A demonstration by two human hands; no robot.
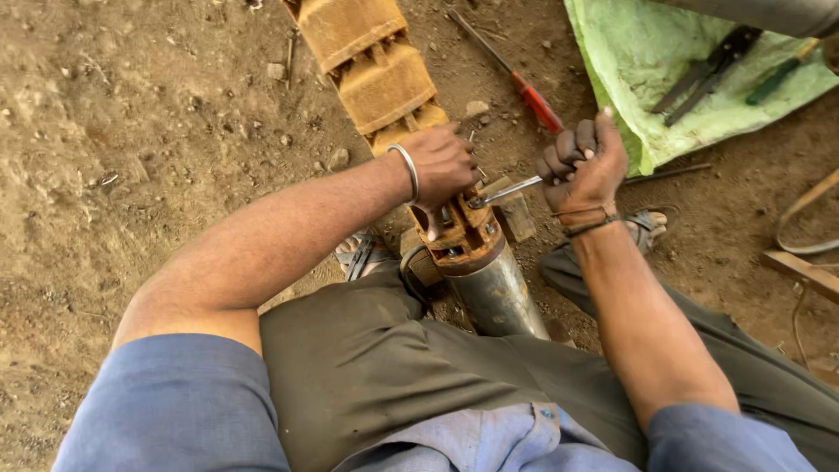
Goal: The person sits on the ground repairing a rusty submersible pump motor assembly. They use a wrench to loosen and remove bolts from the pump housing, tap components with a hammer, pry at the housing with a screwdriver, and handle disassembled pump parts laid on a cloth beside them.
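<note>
A rusty pump (454,232) is laid on the dirt between the knees, with its steel pipe end (498,297) near and the orange stacked sections (376,70) running off to the far side. The rusty collar is gripped from above by the left hand (441,166), fingers wrapped tight around it. A wrench (507,190) is clamped in the right hand (584,166), its head set on the collar; further right, pliers (708,74) are left on a green sheet (629,61).
</note>
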